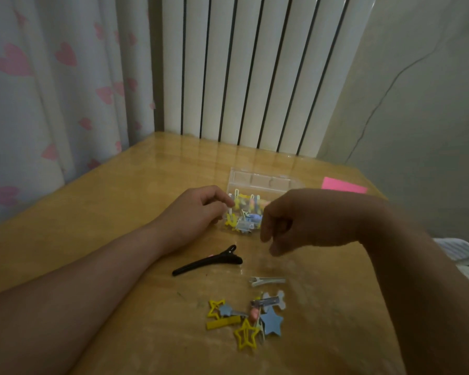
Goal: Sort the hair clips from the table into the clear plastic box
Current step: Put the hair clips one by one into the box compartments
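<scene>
Hair clips (254, 315): two lots, one loose at the near end of the table (92, 212), one inside the clear plastic box (257, 182).

Big to small:
- Curtain (52, 77) with pink hearts on the left and white ribbed radiator (255, 77) behind, both at the table's far side. Table is glossy wood.
- Both bare forearms come in from the near edge.
- Left hand (198, 212) rests on the table at the box's left wall. Fingers curled together, tips against that wall. Can't tell whether they pinch the wall or a clip there.
- Right hand (295, 220) hovers above the table at the box's near right corner, slightly blurred. Fingers hang loosely curled, a little apart, nothing seen in them.
- Box sits toward the far side, clear flap standing at its back. It holds a jumble of yellow, blue and white clips.
- Pink sticky note (344, 186) lies flat just right of the box.
- Black long clip (209, 262) lies alone beside the left forearm, angled, jaws closed.
- White slim clip (267, 281) lies alone between the right hand and the pile.
- Nearest pile, pieces touching or overlapping: blue star (271, 322), pale bone-shaped clip (278, 297), large yellow outline star (246, 338), smaller yellow outline star (215, 307), yellow bar (224, 323), small blue star (226, 309).
</scene>
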{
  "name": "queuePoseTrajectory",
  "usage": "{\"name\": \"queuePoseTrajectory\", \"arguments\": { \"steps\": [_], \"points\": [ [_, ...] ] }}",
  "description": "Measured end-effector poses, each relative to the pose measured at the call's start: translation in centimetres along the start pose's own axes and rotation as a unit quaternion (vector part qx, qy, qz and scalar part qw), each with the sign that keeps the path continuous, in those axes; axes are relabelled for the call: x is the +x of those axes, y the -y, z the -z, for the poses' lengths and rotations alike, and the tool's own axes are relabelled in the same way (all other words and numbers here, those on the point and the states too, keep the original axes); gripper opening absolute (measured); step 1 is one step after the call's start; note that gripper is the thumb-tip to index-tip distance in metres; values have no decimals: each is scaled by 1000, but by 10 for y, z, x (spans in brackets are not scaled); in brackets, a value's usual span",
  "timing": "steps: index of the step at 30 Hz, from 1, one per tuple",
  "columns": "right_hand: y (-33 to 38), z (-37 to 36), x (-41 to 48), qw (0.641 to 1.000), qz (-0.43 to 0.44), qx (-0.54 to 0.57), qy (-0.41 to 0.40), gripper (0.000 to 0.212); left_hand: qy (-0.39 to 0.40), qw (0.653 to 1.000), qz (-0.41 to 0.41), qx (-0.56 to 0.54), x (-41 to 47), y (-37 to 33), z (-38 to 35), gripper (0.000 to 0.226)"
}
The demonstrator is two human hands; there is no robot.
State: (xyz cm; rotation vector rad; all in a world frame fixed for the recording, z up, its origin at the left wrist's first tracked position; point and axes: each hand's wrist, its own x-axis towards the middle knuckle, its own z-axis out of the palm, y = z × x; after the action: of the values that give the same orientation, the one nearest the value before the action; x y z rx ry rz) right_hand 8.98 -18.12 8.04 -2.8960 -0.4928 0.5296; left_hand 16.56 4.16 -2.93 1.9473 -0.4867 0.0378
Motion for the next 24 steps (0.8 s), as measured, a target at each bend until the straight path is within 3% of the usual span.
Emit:
{"name": "queuePoseTrajectory", "arguments": {
  "steps": [6,13,17,20,22,24],
  "points": [
    [20,-21,15,991,3,-81,111,25,0,1000,1,4,-1,-1,1,20],
    [17,-24,21,991,26,-98,90,19,1,1000,2,2,-1,-1,1,20],
    [0,-7,12,997,44,12,-65,4,1,1000,3,-2,-2,-2,1,20],
    [-27,4,8,960,-10,122,-251,10,1,1000,11,1,-2,-1,0,21],
    [-45,5,8,936,-69,166,-304,19,2,1000,13,1,-2,-2,0,21],
    [-58,1,11,933,-111,158,-302,17,1,1000,13,-1,-2,-2,0,21]
  ]
}}
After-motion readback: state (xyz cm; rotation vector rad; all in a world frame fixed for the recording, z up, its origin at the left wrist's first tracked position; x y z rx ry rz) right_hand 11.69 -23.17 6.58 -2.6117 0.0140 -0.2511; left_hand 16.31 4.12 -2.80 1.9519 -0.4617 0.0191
